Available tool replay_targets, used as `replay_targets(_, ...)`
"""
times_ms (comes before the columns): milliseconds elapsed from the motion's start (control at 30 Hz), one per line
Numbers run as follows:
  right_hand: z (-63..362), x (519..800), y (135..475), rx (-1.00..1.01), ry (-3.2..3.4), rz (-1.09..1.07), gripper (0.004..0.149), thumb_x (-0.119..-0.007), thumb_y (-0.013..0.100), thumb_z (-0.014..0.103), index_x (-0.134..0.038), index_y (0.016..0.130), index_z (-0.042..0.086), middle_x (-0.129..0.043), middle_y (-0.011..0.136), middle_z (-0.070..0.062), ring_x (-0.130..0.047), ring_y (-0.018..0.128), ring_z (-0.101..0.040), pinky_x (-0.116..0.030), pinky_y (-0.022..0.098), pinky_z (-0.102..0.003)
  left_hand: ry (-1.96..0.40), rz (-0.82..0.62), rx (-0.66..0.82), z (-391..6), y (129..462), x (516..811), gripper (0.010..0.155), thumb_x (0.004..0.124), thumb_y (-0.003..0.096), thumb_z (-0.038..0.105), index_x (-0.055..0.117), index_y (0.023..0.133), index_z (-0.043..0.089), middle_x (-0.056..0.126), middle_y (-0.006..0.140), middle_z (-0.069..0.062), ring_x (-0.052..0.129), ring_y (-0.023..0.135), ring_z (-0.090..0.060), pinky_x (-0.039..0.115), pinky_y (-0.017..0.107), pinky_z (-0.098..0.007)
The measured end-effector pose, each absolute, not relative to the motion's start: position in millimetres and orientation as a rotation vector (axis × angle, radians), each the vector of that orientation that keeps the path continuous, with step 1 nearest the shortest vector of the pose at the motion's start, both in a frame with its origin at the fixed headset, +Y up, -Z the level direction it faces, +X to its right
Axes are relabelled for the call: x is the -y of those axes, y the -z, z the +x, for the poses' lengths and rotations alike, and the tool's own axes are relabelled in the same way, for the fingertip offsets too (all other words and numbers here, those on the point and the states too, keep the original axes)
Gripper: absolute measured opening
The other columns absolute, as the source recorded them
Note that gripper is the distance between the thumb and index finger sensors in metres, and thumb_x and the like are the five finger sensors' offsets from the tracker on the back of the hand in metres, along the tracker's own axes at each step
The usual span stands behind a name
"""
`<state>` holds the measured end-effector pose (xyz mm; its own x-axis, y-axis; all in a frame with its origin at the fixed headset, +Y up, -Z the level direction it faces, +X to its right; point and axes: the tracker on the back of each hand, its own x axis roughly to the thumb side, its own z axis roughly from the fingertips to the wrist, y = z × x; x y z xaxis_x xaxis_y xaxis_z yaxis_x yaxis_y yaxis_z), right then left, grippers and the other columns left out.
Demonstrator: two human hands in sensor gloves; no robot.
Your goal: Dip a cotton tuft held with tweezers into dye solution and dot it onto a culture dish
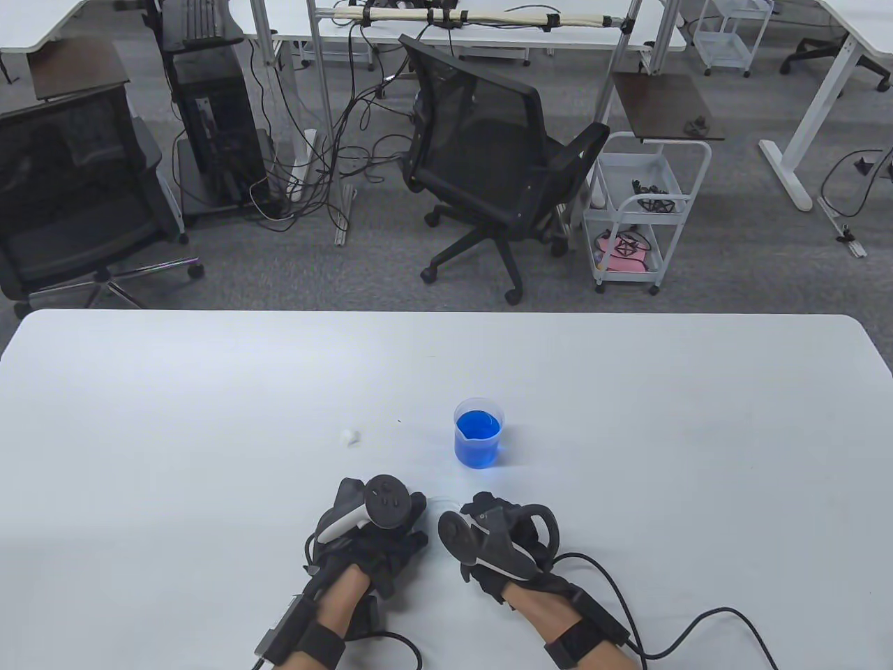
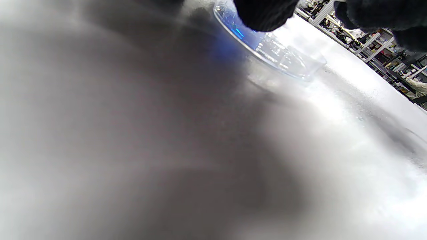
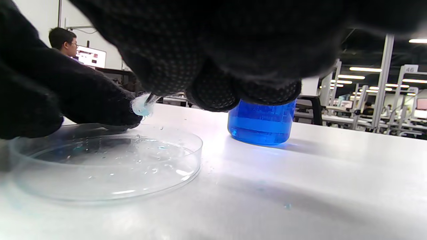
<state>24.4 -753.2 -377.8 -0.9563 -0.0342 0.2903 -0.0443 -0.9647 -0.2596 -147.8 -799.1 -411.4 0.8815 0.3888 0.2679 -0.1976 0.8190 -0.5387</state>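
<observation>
Nearest, both hands side by side over the dish [image 3: 106,163]. Left hand [image 1: 373,534] resting on its rim, grip unclear. Right hand [image 1: 499,537] curled round tweezers [image 3: 152,97], pale-blue tuft [image 3: 140,106] just above the dish. Beyond, beaker [image 1: 478,433] of blue dye; spare tuft [image 1: 349,437] to its left.

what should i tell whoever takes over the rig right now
Right hand: fingers grip the tweezers, which hold a pale blue cotton tuft just above the culture dish.
Left hand: fingers rest at the dish rim, steadying it.
Dye beaker stands upright beyond the hands; a spare white tuft lies to its left.
Done: tuft looks dipped; droplets already in the dish.
Left: dotting seems underway; continue it, or re-dip if needed.
</observation>
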Motion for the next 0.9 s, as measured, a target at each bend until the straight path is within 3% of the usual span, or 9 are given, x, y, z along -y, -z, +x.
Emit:
replay_targets(300,15.2,772.8,379.4,0.345,-3.162,0.512,0.040,-0.093,0.026,0.029,-0.109,0.048,-0.001,-0.104,0.052,-0.024,-0.098,0.015,-0.016,-0.089,0.004,-0.031,-0.320,-0.524,0.382,-148.0,411.4,799.0,0.067,0.062,0.0633,0.039,0.027,0.115,0.018,0.015,0.123,-0.023,0.012,0.106,-0.053,0.017,0.066,-0.077)
replay_targets(667,28.8,754.3,381.3,0.408,-3.083,0.426,0.040,-0.093,0.026,0.029,-0.109,0.049,-0.001,-0.104,0.052,-0.024,-0.098,0.015,-0.016,-0.088,0.004,-0.032,-0.327,-0.523,0.383,-148.0,411.5,799.2,0.067,0.063,0.0632,0.039,0.027,0.115,0.018,0.015,0.123,-0.022,0.012,0.106,-0.053,0.017,0.066,-0.077)
replay_targets(900,26.8,768.1,382.2,0.346,-3.146,0.436,0.040,-0.093,0.026,0.029,-0.109,0.049,-0.001,-0.104,0.052,-0.024,-0.098,0.015,-0.016,-0.088,0.004,-0.031,-0.328,-0.522,0.385,-148.6,411.5,799.5,0.067,0.062,0.0633,0.039,0.027,0.115,0.018,0.014,0.123,-0.022,0.012,0.106,-0.053,0.017,0.066,-0.077)
